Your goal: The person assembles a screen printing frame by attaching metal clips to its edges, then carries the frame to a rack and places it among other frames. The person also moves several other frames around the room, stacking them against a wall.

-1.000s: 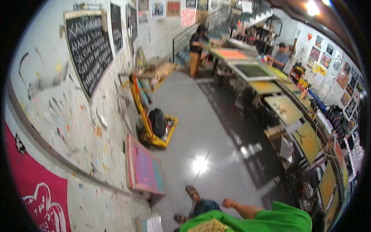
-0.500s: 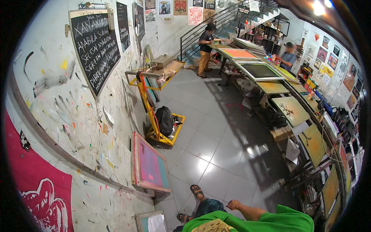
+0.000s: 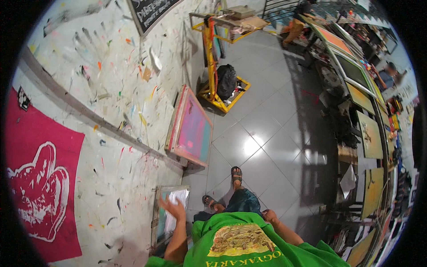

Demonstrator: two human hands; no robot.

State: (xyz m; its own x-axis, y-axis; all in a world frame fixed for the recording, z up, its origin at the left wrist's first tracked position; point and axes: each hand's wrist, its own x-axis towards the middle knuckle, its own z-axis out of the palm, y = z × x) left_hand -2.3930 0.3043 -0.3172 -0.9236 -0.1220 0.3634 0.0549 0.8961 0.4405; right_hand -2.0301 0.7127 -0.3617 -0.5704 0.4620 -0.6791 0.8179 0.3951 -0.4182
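My left hand [image 3: 172, 208] is raised at the lower left with its fingers spread and nothing in it. It passes in front of a small screen-printing frame [image 3: 156, 231] that leans at the wall's foot with a white sheet [image 3: 179, 196] on it; I see no sign of contact. At my right side hangs my right hand [image 3: 269, 216], its fingers curled in loosely beside my dark trousers, with nothing visible in them. Farther ahead on the left, a larger frame with a pink and teal mesh [image 3: 192, 129] leans on the wall.
Ahead stands a yellow metal stand [image 3: 209, 66] with a black plastic bag [image 3: 227, 82] on its base. A long row of printing boards [image 3: 372, 192] runs along the right. Two people, one in tan trousers [image 3: 293, 32], are at the far end. Grey tiled floor [image 3: 267, 120] lies between.
My view has tipped down and turned left. My left arm has come into view, raised. My feet have changed position mid-stride, and the right hand hangs closer to my leg.
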